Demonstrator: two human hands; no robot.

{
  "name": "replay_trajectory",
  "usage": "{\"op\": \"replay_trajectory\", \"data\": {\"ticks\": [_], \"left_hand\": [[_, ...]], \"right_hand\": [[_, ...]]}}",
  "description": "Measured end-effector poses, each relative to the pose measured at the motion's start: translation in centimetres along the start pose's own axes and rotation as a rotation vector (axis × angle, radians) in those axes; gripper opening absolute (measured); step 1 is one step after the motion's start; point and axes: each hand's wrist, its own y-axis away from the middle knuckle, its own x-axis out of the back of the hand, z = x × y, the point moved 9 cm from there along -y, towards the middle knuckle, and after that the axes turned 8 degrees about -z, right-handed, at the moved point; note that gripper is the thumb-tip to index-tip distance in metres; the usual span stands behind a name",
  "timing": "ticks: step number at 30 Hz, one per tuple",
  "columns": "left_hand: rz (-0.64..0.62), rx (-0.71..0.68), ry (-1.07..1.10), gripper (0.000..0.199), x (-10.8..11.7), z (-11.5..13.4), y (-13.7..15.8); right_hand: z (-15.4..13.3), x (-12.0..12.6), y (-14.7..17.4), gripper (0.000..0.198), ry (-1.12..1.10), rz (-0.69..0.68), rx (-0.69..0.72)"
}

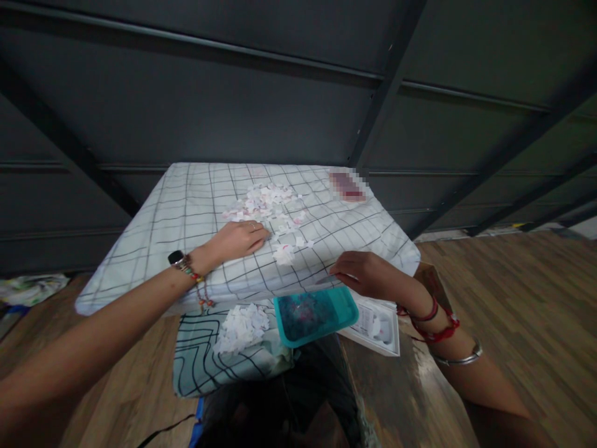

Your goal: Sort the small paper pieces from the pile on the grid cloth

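My left hand (245, 239), with a watch at its wrist, lies on the white checked cloth (158, 218) beside a heap of small white paper scraps (268, 200). Its fingers are curled together and the tips are hidden. Above the near edge of the cloth, my right hand (362, 272) is closed, with a thin pale thing at its fingertips, too small to name. Below it sits a teal plastic tray (342, 298) holding a dark, partly pinkish content. A few loose scraps (284, 253) lie between my hands.
Another heap of paper scraps (245, 326) lies on a green patterned cloth (200, 361) near my lap. A white box (392, 336) stands on a wooden surface (392, 386) at right. A pixelated reddish item (347, 185) lies at the far right corner. Dark panels (209, 99) rise behind.
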Motion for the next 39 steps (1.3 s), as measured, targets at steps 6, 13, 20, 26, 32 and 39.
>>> {"op": "replay_trajectory", "data": {"ticks": [6,13,20,26,32,39], "left_hand": [[-0.013,-0.008,-0.007,0.023,-0.3,-0.1,0.0],[0.019,0.085,0.04,0.024,0.0,-0.9,0.3],[0.006,0.134,0.074,0.023,0.0,-1.4,0.5],[0.077,0.154,0.115,0.024,0.7,-2.3,0.9],[0.111,0.208,0.262,0.025,0.5,-4.4,1.7],[0.099,0.267,0.376,0.027,-0.1,-6.5,2.4]], "right_hand": [[3.8,2.7,-1.4,0.017,0.055,0.29,-0.189],[4.8,1.0,-6.4,0.019,0.195,0.211,-0.307],[1.8,1.0,-7.3,0.022,0.196,0.237,-0.24],[1.9,0.5,-8.1,0.018,0.277,0.225,-0.306],[-1.2,-0.2,-10.1,0.02,0.219,0.232,-0.163],[2.0,1.2,-11.8,0.024,0.127,0.187,-0.306]]}}
